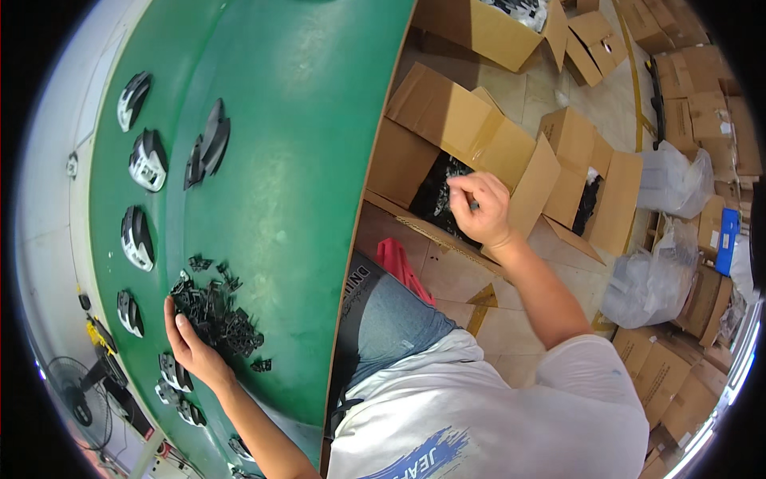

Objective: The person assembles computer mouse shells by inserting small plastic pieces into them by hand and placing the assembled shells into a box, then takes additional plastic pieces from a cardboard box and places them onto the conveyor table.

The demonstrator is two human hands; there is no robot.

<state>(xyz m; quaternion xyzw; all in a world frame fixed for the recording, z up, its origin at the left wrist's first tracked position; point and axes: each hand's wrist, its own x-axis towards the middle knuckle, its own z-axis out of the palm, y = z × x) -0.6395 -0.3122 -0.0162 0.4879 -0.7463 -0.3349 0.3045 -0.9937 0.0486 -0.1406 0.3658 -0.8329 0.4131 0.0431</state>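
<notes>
On the green table, my left hand (195, 351) rests beside a heap of small black plastic clips (215, 311). Its fingers and thumb are stretched out along the heap's near-left edge, with nothing seen in their grasp. To the right of the table, my right hand (483, 207) is over an open cardboard box (511, 152). Its fingers are curled in toward the thumb; whatever they may hold is hidden. Inside that box lie dark parts in a black lining (435, 191), partly covered by the hand.
Black-and-silver curved shells (148, 162) form a row along the table's left side. Two dark curved pieces (211, 144) lie farther in. Another open carton (574, 172), a red plastic object (403, 267), clear plastic bags (650, 287) and stacked boxes (654, 375) are to the right.
</notes>
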